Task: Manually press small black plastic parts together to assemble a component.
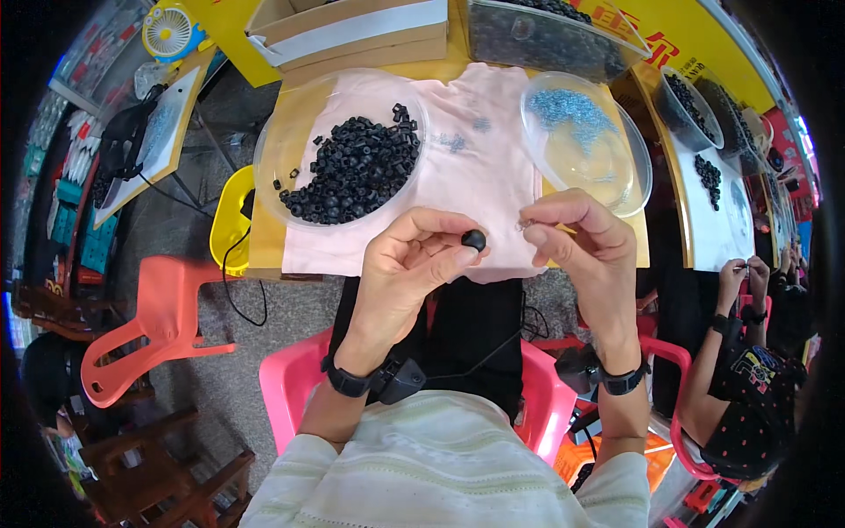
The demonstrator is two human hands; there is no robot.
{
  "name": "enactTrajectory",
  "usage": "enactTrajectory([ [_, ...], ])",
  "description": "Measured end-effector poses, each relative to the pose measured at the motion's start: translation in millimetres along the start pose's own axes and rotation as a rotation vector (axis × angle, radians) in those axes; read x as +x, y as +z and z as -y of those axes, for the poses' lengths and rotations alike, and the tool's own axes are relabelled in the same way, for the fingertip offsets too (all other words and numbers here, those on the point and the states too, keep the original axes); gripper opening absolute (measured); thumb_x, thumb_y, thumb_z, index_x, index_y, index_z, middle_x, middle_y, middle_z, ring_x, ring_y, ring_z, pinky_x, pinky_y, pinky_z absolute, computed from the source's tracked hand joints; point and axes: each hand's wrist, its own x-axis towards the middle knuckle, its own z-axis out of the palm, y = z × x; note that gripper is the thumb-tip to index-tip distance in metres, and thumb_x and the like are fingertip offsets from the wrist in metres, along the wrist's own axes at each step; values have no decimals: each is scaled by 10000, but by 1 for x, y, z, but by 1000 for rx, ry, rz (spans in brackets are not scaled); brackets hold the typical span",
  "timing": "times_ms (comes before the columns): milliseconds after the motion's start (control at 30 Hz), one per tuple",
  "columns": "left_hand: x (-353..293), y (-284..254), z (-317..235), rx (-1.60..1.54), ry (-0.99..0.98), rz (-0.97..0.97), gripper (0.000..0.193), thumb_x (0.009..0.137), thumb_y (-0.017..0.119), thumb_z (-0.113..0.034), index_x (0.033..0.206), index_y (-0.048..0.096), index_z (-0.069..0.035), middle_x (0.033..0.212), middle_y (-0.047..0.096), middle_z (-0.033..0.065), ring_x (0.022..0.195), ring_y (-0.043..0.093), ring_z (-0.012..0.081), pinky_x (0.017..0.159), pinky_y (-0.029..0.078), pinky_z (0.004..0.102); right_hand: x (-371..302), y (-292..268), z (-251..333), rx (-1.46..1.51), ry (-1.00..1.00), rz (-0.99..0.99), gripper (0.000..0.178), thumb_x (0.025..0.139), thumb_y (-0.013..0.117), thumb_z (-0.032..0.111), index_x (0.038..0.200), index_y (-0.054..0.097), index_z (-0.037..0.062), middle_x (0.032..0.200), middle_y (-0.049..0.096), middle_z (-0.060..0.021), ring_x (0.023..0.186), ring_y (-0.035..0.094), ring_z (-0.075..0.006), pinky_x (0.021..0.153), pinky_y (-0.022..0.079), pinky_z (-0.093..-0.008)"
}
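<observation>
Between the thumb and fingers of my left hand (396, 264) is a small black rounded cap (474, 239). My right hand (588, 246), just to its right and apart from it, pinches a tiny clear piece (525, 223) too small to name. Both hands are held over the near edge of a pink cloth (480, 194) on the table. Beyond my left hand stands a round clear plastic bowl (352, 92) with many small black parts (361, 163). Past my right hand sits another clear round container (598, 180), holding small light-blue pieces (572, 114).
A cardboard box (352, 40) and a clear bin (554, 48) of dark parts line the table's back. A few bluish pieces (453, 143) lie on the cloth. At left are a red chair (167, 308) and a yellow basket (229, 220). Another person's hands (735, 282) work at right.
</observation>
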Motion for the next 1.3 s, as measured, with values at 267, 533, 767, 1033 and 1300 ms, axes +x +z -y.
enactTrajectory([
  [267, -5, 11, -5, 2, 11, 0, 302, 869, 662, 42, 1161, 588, 27, 1089, 641, 91, 1041, 637, 161, 922, 510, 285, -7, 15, 4, 167, 48, 49, 165, 889, 668, 22, 1045, 652, -30, 968, 667, -73, 806, 679, -122, 644, 531, -197],
  [533, -2, 6, -1, 87, 62, 60, 271, 867, 654, 60, 1129, 589, 33, 1127, 626, 102, 1060, 617, 163, 955, 489, 290, -5, 14, 2, -22, -85, 49, 131, 871, 680, 8, 997, 671, -27, 942, 649, -81, 805, 679, -134, 654, 541, -206],
  [767, 0, 8, 1, 43, 55, 25, 359, 849, 684, 47, 1170, 531, -2, 1088, 603, 81, 1036, 599, 141, 936, 489, 283, -3, 9, -2, -273, -183, 71, 160, 827, 712, -1, 984, 705, 28, 908, 667, -54, 755, 633, -96, 604, 498, -226],
  [1033, 2, 6, 5, -211, -82, -47, 323, 856, 678, 44, 1129, 523, -32, 1052, 599, 74, 998, 610, 136, 885, 528, 278, -2, 18, -10, -767, -524, 50, 359, 717, 768, 22, 1068, 698, 53, 857, 626, -75, 705, 616, -197, 579, 499, -293],
  [1300, 9, -20, 27, -414, -139, 9, 186, 895, 628, 15, 1057, 558, -44, 1056, 636, 78, 953, 654, 165, 860, 544, 304, 27, 18, 5, -757, -463, 138, 303, 746, 752, 39, 1041, 687, 24, 827, 611, -95, 672, 616, -235, 571, 506, -306],
])
